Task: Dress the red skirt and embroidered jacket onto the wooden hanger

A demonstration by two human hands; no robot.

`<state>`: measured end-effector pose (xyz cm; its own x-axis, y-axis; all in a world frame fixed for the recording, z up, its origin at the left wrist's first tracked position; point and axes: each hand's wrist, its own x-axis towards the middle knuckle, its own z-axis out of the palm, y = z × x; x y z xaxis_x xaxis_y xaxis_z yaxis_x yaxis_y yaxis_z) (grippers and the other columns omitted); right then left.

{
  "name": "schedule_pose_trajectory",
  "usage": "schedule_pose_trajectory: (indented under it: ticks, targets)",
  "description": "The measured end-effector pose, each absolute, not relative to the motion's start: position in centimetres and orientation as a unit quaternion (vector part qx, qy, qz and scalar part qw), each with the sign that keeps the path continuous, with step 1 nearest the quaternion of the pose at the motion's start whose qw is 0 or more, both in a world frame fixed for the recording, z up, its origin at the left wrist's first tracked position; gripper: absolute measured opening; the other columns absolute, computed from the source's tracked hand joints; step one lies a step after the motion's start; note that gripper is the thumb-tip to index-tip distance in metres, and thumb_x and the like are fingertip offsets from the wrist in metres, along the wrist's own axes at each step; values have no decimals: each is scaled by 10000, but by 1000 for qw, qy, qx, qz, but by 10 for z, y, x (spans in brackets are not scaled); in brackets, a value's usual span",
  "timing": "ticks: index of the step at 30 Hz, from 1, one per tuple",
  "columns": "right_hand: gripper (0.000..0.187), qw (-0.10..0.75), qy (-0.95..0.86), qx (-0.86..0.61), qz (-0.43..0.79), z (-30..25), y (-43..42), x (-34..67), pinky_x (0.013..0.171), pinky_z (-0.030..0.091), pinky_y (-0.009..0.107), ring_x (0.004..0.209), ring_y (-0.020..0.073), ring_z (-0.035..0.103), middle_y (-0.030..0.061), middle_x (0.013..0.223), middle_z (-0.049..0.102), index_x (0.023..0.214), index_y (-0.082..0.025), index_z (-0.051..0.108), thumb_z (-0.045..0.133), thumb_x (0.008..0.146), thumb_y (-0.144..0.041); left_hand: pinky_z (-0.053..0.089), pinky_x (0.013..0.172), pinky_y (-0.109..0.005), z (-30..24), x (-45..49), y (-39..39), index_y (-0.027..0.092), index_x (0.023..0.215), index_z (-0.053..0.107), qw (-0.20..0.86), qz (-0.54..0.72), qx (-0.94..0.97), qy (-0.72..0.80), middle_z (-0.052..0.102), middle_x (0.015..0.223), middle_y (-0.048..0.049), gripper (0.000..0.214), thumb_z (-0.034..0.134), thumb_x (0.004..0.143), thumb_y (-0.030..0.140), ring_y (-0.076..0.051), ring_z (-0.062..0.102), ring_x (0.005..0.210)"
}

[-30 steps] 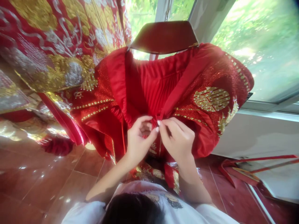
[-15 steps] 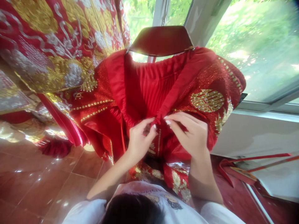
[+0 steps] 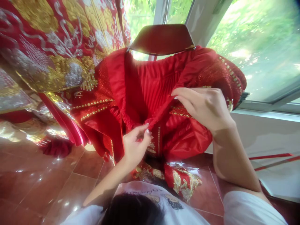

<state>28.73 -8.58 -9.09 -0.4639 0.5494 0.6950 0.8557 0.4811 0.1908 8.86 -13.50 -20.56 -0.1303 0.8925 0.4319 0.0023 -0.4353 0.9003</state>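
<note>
A red garment (image 3: 154, 78) with gold studs and embroidery hangs in front of me, its pleated lining showing through the wide neckline. My left hand (image 3: 137, 142) pinches the gathered neckline edge at its lowest point. Higher up on the right side, my right hand (image 3: 201, 104) grips the same edge between thumb and fingers, drawing it into a taut slanting line. The garment's right-hand embroidered front is partly hidden behind that hand. Above the neckline is a dark red, board-like piece (image 3: 161, 39).
At the left hangs another red costume (image 3: 67, 47) with heavy gold and silver embroidery. Windows (image 3: 236, 53) stand behind and to the right. Red strips (image 3: 272, 156) show near the wall at lower right. The floor is reddish tile (image 3: 61, 193).
My right hand has moved up and to the right along the neckline, away from my left hand, stretching the edge. My left hand has shifted slightly left and down.
</note>
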Motion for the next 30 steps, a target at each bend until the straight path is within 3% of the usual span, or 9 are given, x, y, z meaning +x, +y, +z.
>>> schedule_pose_trajectory:
  ticks: [4, 10, 13, 15, 20, 23, 26, 30]
  targets:
    - [231, 297, -813, -432, -254, -96, -84, 286, 571, 344, 214, 595, 101, 564, 21, 733, 667, 971, -181, 667, 446, 944, -244, 578, 634, -241, -211, 88, -135, 147, 939, 687, 285, 624, 589, 428, 722, 762, -30, 157, 605, 857, 253, -139, 689, 644]
    - [237, 299, -828, -411, -236, -98, -84, 289, 601, 374, 216, 649, 113, 605, 20, 799, 691, 958, -202, 675, 450, 952, -277, 528, 606, -172, -219, 75, -136, 137, 928, 649, -4, 571, 701, 428, 698, 721, -9, 111, 574, 848, 143, -94, 643, 585]
    - [233, 301, -830, -411, -226, -100, -84, 288, 615, 391, 216, 661, 116, 616, 18, 812, 696, 952, -207, 678, 454, 946, -271, 525, 640, -182, -218, 70, -135, 138, 951, 620, -72, 538, 726, 423, 684, 751, -19, 126, 538, 860, 107, -102, 639, 625]
    - [228, 313, -830, -409, -217, -102, -83, 287, 614, 402, 218, 659, 119, 620, 19, 822, 699, 956, -209, 677, 461, 939, -279, 534, 699, -213, -211, 72, -133, 133, 954, 606, -86, 517, 743, 416, 670, 801, -46, 124, 531, 861, 102, -128, 647, 706]
    - [230, 351, -831, -391, -181, -104, -83, 288, 615, 446, 227, 653, 124, 634, 19, 848, 709, 969, -216, 683, 466, 940, -287, 542, 775, -275, -195, 78, -120, 153, 962, 584, -72, 505, 747, 426, 626, 994, -102, 153, 611, 869, 271, -181, 639, 885]
    - [240, 334, -842, -387, -169, -108, -89, 283, 612, 456, 227, 661, 132, 641, 25, 842, 712, 995, -212, 690, 465, 940, -279, 538, 737, -221, -200, 76, -117, 168, 898, 566, 15, 536, 746, 395, 630, 959, -59, 28, 583, 876, 167, -133, 639, 862]
    - [254, 289, -873, -370, -134, -115, -97, 272, 640, 476, 213, 689, 129, 657, 32, 838, 715, 1020, -204, 698, 462, 942, -258, 531, 655, -185, -211, 76, -123, 161, 831, 560, 60, 595, 705, 381, 636, 912, -42, 72, 620, 837, 122, -114, 636, 825]
    - [249, 307, -876, -358, -101, -122, -104, 261, 686, 503, 207, 744, 127, 680, 34, 927, 721, 1077, -193, 685, 486, 938, -248, 548, 704, -247, -229, 78, -135, 162, 846, 589, 51, 642, 654, 397, 663, 910, -46, 88, 649, 810, 107, -142, 652, 860]
